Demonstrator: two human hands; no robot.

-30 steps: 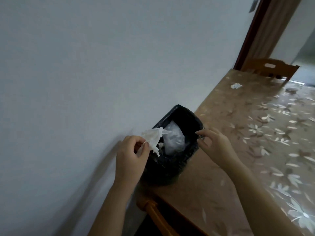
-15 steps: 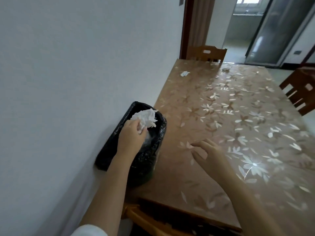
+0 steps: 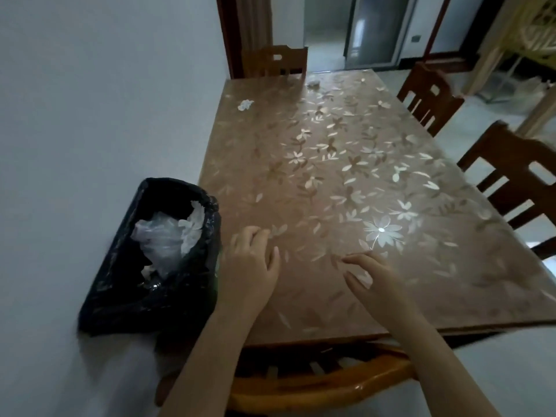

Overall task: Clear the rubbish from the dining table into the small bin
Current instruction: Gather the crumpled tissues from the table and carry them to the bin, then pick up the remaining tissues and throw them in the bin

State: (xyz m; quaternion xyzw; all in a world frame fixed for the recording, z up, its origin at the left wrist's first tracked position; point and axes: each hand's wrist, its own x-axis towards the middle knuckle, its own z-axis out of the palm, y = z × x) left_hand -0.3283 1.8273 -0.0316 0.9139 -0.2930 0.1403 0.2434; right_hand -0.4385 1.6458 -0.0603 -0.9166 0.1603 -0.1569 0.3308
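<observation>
In the head view, the left hand point(image 3: 251, 266) hovered low over the table point(image 3: 346, 182) just right of the bin point(image 3: 150, 266), fingers loosely curled, holding nothing. The right hand point(image 3: 373, 278) lay lower centre, fingers spread and empty. White tissue point(image 3: 192, 227) sat inside the bin. Two crumpled scraps point(image 3: 245, 104) point(image 3: 313, 83), probably tissue, lay at the table's upper end.

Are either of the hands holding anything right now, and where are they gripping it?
Nothing is held. The left hand and the right hand are both empty.
</observation>
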